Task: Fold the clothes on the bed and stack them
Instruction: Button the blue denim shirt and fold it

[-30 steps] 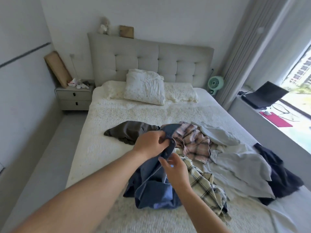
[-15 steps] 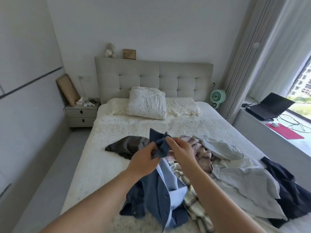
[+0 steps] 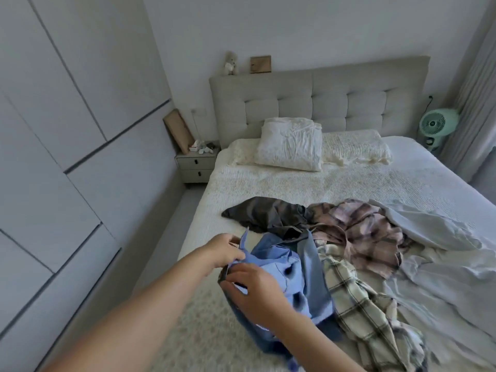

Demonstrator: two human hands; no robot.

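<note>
Both hands pinch one edge of the blue shirt (image 3: 290,275) near the bed's (image 3: 295,189) left edge: left hand (image 3: 224,253) farther up, right hand (image 3: 257,288) nearer (fingers curled on cloth); its bulk trails rightward toward the unfolded pile

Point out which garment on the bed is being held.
The blue shirt: the left hand and right hand both grip it. The dark, pink plaid and cream plaid garments lie untouched.
</note>
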